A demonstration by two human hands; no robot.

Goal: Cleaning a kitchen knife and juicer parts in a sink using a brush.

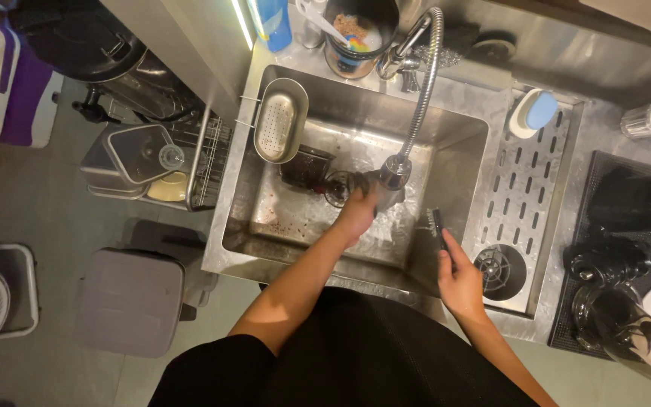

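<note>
The person stands at a steel sink (356, 113) w/ both arms reaching in. The left hand (357, 213) is down in the middle of the sink, right under the spray head (395, 172) of the bendy tap hose (423, 90). It is closed around a small clear glass (338, 187), held on its side w/ the round mouth showing – water runs over the hand & it looks blurry. The right hand (459, 280) is at the sink's right edge, fingers wrapped tight round the handle of a dark brush (438, 226) that points up & away from the body. Just left of the glass sits a dark square container (304, 166) on the sink floor, w/ red-brown crumbs near it. A metal strainer basket (280, 120) hangs on the left wall of the sink. Right of the sink is a steel drain board (518, 188) w/ slots – a blue & white sponge (534, 113) lies at its far end, and a round rinser (499, 265) is near the right hand.
</note>
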